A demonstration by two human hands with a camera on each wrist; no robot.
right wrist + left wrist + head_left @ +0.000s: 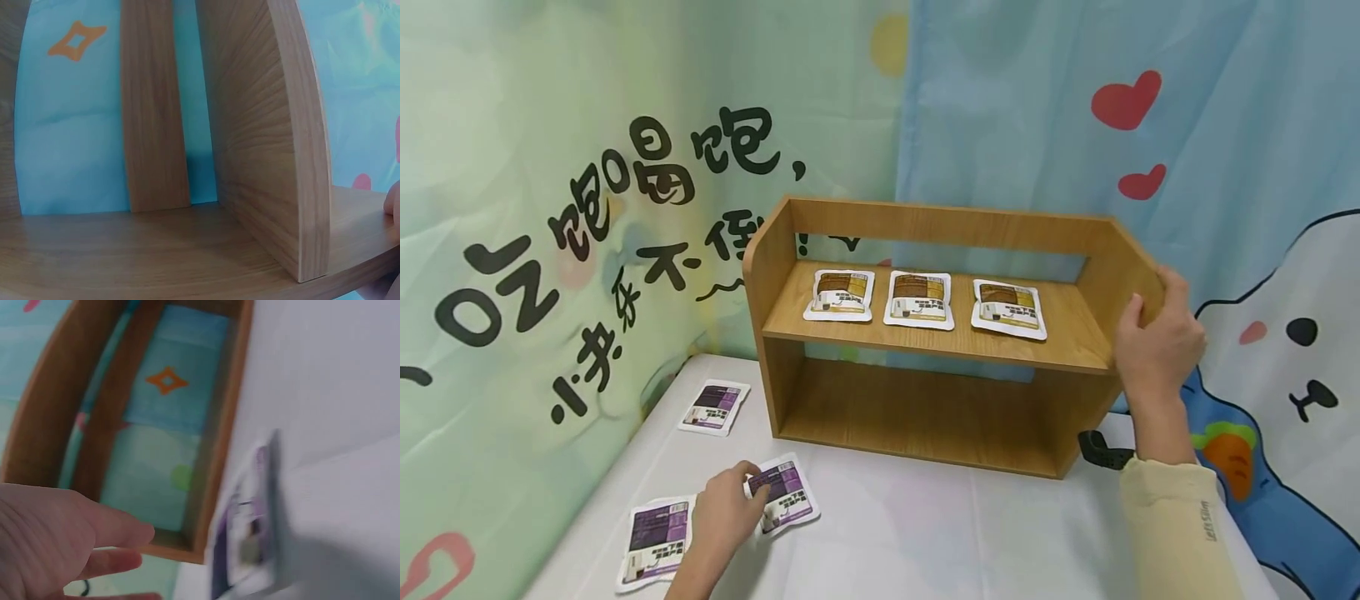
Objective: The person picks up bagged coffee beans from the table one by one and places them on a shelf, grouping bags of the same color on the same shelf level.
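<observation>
My left hand is at the upper left corner of a white pouch with a purple label. In the left wrist view, a gap separates the visible fingers from the blurred, nearly edge-on pouch. My right hand grips the right side panel of a two-tier wooden shelf, thumb in front. Its fingers show at the edge of the right wrist view. Three white pouches with brown-yellow labels, left, middle and right, lie in a row on the upper board.
One purple-labelled pouch lies left of the shelf, another near the table's front left. The white table meets printed curtains behind and at the left. A black band is by my right wrist.
</observation>
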